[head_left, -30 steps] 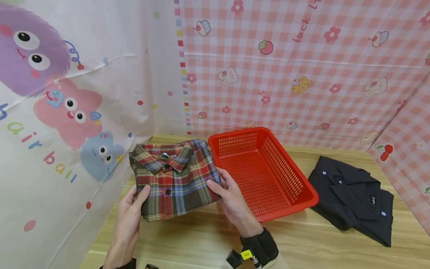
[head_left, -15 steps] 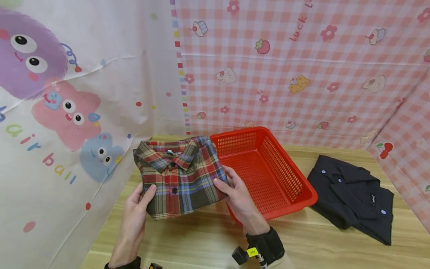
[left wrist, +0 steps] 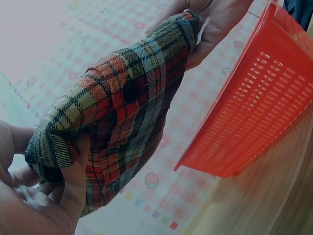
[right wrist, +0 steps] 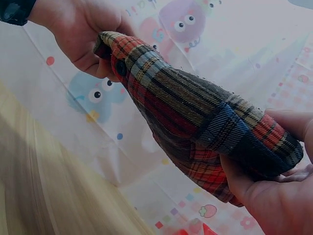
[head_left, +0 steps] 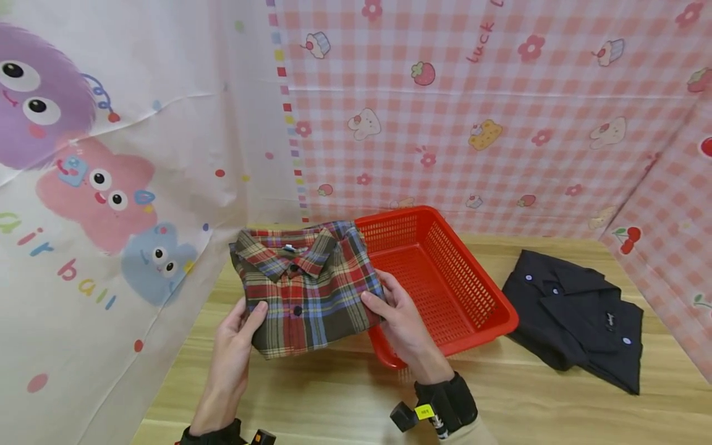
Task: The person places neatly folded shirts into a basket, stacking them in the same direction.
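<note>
Left hand [head_left: 236, 346] and right hand [head_left: 404, 322] pinching a folded plaid shirt [head_left: 314, 296] by opposite sides, collar at the far edge.
Thumbs lie on its front, fingers behind, probably so the folds hold together and the bundle lies flat. It is raised off the table [head_left: 334, 402], partly in front of a red basket [head_left: 484, 337]. Just right of that rests a folded navy shirt [head_left: 573, 321], unheld, leaving both hands for the plaid one; beyond hangs a checked cloth [head_left: 445, 117].

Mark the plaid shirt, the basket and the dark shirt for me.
Plaid shirt [head_left: 311, 289]: head view, on its front.
Basket [head_left: 460, 271]: head view, on its right inner wall.
Dark shirt [head_left: 577, 326]: head view, on the middle of the folded cloth.
</note>
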A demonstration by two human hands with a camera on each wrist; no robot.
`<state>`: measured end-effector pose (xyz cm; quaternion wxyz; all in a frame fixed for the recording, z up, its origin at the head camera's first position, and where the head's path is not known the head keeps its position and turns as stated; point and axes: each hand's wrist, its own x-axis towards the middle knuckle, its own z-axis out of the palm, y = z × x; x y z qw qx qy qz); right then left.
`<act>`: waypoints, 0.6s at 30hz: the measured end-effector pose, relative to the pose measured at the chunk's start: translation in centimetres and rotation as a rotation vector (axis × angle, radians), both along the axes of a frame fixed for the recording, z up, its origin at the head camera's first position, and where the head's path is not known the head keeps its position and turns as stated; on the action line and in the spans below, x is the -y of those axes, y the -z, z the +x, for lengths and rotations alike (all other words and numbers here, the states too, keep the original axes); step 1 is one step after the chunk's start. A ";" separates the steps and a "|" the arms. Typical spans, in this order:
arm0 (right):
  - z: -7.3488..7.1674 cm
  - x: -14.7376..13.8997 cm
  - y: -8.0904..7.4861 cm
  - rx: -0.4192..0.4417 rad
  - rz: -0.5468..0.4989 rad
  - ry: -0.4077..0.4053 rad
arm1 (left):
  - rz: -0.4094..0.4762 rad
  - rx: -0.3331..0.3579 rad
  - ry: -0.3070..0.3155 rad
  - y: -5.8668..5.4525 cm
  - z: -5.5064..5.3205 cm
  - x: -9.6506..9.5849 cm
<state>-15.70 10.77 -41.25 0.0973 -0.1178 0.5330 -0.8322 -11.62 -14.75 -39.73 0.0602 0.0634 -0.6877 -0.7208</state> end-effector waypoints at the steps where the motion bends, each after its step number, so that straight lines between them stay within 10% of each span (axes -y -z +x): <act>1: 0.0 -0.1 0.0 0.000 0.000 0.002 | -0.001 -0.003 0.003 0.0 -0.1 -0.1; 18: -0.2 -2.5 -0.1 0.030 0.023 0.067 | 0.039 -0.042 0.079 0.4 -1.2 -1.9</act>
